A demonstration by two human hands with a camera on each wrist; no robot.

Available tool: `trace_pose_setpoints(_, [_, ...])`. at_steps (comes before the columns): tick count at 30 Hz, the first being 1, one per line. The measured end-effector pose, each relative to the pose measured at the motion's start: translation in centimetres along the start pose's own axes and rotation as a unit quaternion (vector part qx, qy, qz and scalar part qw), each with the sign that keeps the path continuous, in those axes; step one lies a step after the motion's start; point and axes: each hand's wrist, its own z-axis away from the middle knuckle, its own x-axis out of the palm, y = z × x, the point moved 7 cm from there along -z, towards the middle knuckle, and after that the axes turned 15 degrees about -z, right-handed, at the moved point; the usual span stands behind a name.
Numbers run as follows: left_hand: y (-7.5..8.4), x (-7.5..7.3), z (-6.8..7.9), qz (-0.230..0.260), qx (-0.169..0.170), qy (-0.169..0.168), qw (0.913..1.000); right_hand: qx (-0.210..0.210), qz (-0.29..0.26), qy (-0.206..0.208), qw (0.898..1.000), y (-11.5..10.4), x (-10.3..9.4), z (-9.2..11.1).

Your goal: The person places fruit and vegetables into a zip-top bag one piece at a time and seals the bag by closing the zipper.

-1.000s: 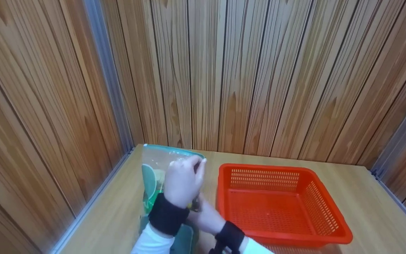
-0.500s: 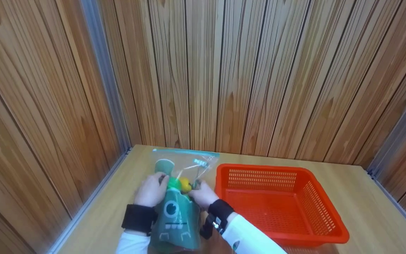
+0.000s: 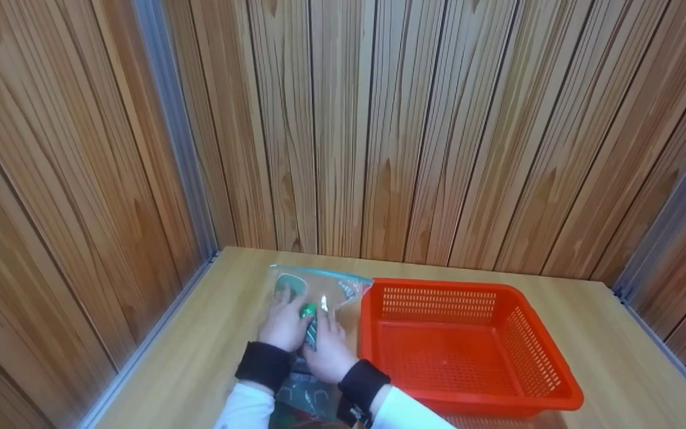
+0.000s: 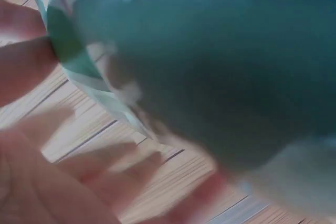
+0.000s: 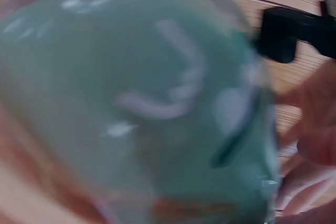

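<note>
A clear zip bag (image 3: 344, 310) with a teal top strip lies on the table in the head view, left of the basket. Its lower part shows a green monster print (image 3: 307, 396). My left hand (image 3: 282, 325) rests on the bag's left side, fingers pointing away from me. Beside it my right hand (image 3: 328, 351) presses on the bag with fairly straight fingers. Between them a bright green thing (image 3: 309, 310) shows inside. A pale green rounded piece (image 3: 290, 285) sits near the bag's top left. Both wrist views are blurred; the green bag (image 5: 157, 77) fills much of each.
An orange-red plastic basket (image 3: 471, 399) with slotted walls stands right of the bag, close to its top right corner. Wood-panelled walls (image 3: 414, 131) enclose the table (image 3: 200, 333) at the back and sides.
At first the left hand was raised near the bag's top. It came down to the bag's left side, and both hands then moved closer together over the bag. A yellow thing is now covered.
</note>
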Motion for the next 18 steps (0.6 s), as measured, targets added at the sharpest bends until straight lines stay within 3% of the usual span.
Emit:
trace_pose_setpoints(3, [0.5,0.8,-0.4,-0.02,0.008,-0.038,0.999,0.003,0.057,-0.008,0.998,0.7,0.3,-0.2])
trace_pose_setpoints(7, [0.6,1.9,-0.6,-0.032,0.006,-0.088,0.9956,0.028,0.07,-0.017,0.997,1.6,0.2,-0.5])
trace_pose_setpoints(13, [0.4,2.4,-0.9,-0.031,0.026,-0.09,0.9951,0.037,0.011,-0.033,0.999,1.0,-0.9,-0.3])
trace_pose_setpoints(18, [0.5,1.0,-0.9,-0.007,-0.003,-0.074,0.9973,0.0,-0.094,-0.032,0.995,-1.7,-4.2,0.6])
